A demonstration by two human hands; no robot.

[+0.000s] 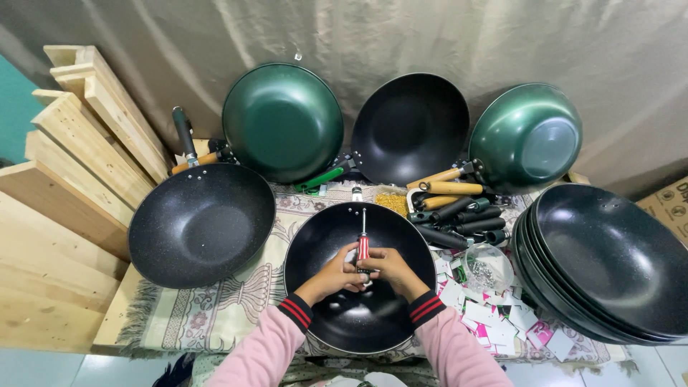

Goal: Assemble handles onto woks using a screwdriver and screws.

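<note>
Head view. Left hand (335, 274) and right hand (390, 269), both in pink sleeves with red-and-black cuffs, close their fingers together around the red-and-white-handled screwdriver (363, 247), held over the speckled black round wok (358, 276) on the patterned cloth (215, 315). Its shaft points at the wok's far rim. Right: scattered white and pink paper tags (494, 319), stacked black woks (609, 261), loose black and wooden handles (459, 211). Left: another black wok (201, 223). Behind: two green woks (283, 120) (527, 136) flank a black one.
</note>
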